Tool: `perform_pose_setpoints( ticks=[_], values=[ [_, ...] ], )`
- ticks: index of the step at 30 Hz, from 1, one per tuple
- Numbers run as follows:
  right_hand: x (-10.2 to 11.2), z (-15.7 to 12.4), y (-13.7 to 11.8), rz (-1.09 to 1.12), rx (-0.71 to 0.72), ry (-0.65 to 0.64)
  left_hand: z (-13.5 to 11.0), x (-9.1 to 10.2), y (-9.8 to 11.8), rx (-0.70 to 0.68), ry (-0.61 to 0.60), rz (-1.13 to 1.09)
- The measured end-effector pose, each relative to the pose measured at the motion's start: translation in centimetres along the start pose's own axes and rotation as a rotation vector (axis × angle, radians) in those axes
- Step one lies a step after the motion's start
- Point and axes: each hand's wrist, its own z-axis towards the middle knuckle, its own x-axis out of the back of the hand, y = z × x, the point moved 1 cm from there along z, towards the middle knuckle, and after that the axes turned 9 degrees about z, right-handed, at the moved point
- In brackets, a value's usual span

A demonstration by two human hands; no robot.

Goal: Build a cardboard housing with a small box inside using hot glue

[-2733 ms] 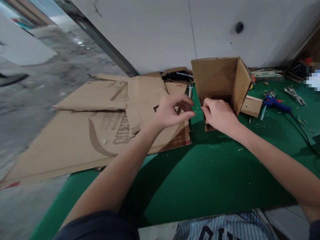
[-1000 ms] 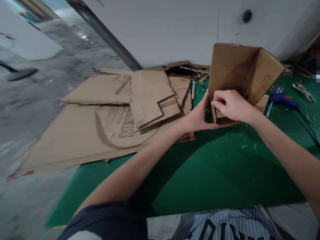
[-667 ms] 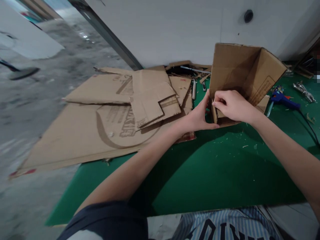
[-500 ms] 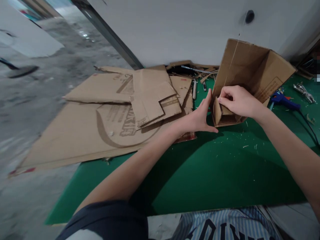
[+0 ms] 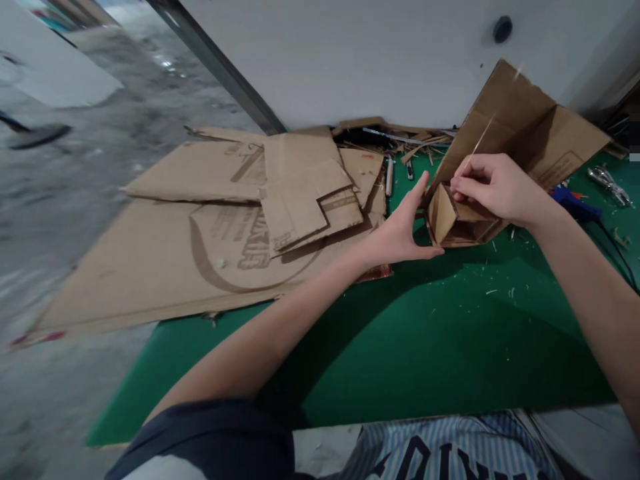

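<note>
A folded cardboard structure (image 5: 520, 110) stands at the right of the green table, a tall panel rising behind a small box-like base (image 5: 444, 217). Against the left side of that base rests my left hand (image 5: 400, 230), thumb and fingers spread wide. Over the base's top, my right hand (image 5: 493, 183) is closed in a pinch. A thin pale strand (image 5: 479, 145) rises from its fingertips in front of the tall panel. Whether it is a stick or a thread I cannot tell. The right fingers partly hide the base's inner pieces.
Stacked flat cardboard sheets (image 5: 200, 240) overhang the left of the green table (image 5: 400, 360). A blue glue gun (image 5: 575, 203) with a black cord lies at right, near a clear-wrapped bundle (image 5: 609, 183). A cutter (image 5: 410, 170) and cardboard scraps lie towards the white wall (image 5: 375, 60).
My right hand has moved slightly right and up, the strand now leaning further right. The tall cardboard panel has tilted to the right. My left hand stays at the base.
</note>
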Motion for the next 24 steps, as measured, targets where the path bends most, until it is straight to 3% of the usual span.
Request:
perform_pose_setpoints(
  ticks=[9, 17, 24],
  values=[
    [0.3, 0.5, 2.0, 0.242, -0.013, 0.093, 0.0, 0.6, 1.8, -0.004, 0.108, 0.089],
    [0.5, 0.5, 1.9, 0.236, -0.04, 0.089, 0.0, 0.7, 2.5, 0.003, 0.119, 0.123],
    [0.1, 0.7, 1.9, 0.325, -0.007, 0.082, 0.0, 0.3, 1.7, -0.015, 0.148, 0.119]
  ],
)
